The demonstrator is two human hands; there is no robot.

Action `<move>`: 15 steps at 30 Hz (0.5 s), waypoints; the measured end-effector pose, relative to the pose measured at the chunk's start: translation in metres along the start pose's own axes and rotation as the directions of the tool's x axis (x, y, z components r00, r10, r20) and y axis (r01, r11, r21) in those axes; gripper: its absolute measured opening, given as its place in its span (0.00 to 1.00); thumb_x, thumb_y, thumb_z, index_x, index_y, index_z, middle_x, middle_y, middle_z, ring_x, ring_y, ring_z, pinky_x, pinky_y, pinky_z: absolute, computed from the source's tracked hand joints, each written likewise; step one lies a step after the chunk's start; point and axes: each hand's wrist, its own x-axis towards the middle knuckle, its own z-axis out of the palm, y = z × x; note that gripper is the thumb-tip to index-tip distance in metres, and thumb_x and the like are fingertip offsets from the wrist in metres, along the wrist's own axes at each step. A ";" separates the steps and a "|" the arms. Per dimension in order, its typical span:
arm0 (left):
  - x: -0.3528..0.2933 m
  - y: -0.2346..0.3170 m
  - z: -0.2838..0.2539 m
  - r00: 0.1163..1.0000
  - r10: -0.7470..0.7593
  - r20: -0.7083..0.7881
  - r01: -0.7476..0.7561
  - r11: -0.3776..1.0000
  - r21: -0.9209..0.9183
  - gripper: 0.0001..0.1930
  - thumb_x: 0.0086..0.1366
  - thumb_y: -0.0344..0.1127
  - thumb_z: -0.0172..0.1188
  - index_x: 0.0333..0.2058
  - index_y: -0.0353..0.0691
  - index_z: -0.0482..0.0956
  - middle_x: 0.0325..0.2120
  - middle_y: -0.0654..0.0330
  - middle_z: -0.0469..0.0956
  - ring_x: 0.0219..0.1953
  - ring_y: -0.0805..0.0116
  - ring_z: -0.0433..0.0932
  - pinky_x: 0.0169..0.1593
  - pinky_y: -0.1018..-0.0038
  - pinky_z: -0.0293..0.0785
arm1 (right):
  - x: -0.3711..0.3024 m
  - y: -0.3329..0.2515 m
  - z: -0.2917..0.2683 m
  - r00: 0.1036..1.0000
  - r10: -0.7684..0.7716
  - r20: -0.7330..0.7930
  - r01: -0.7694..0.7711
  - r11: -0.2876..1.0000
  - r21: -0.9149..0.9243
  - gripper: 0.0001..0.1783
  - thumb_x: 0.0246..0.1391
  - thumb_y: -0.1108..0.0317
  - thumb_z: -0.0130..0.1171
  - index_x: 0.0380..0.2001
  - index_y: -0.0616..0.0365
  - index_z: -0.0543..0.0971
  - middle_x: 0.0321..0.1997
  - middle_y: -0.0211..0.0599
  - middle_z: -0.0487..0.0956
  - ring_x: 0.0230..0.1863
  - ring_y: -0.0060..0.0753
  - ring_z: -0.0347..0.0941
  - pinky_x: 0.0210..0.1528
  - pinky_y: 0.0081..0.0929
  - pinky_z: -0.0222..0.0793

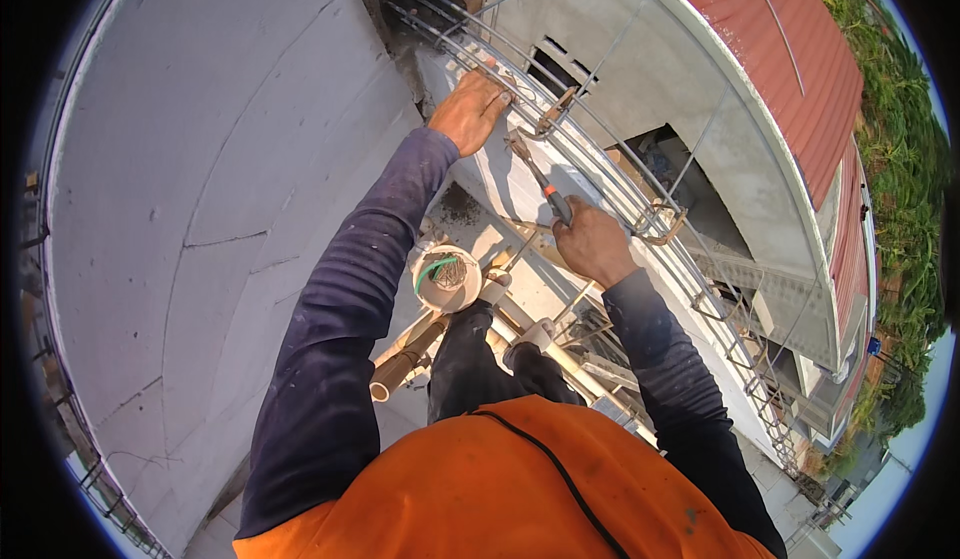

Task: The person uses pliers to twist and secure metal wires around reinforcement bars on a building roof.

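Observation:
A long rebar cage (600,174) of thin steel bars and bent stirrups runs diagonally along the top of a pale wall. My left hand (470,111) is at its upper end, the fingers curled over the bars; what lies under the fingertips is partly hidden. Lower down, my right hand (594,242) is closed around the handles of a pair of pincers (543,181) with orange and dark grips. The metal jaws point up toward the left hand, beside the cage. A rusty stirrup (556,111) crosses the bars between the two hands.
Below, near my feet, hangs or stands a whitish bucket (447,297) with short wires and a green strip. Bamboo poles (400,364) form a scaffold under me. A large grey wall (210,159) rises on the left. Right of the cage is a building with a red metal roof (775,44).

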 end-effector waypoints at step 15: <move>0.000 0.019 -0.002 0.961 0.133 0.242 -0.243 0.823 0.513 0.19 0.77 0.41 0.53 0.63 0.50 0.76 0.71 0.63 0.67 0.78 0.56 0.53 0.77 0.46 0.52 | -0.144 0.022 -0.003 0.948 0.064 -0.311 0.131 0.813 0.568 0.21 0.60 0.61 0.63 0.51 0.63 0.77 0.40 0.48 0.83 0.37 0.49 0.82 0.43 0.40 0.75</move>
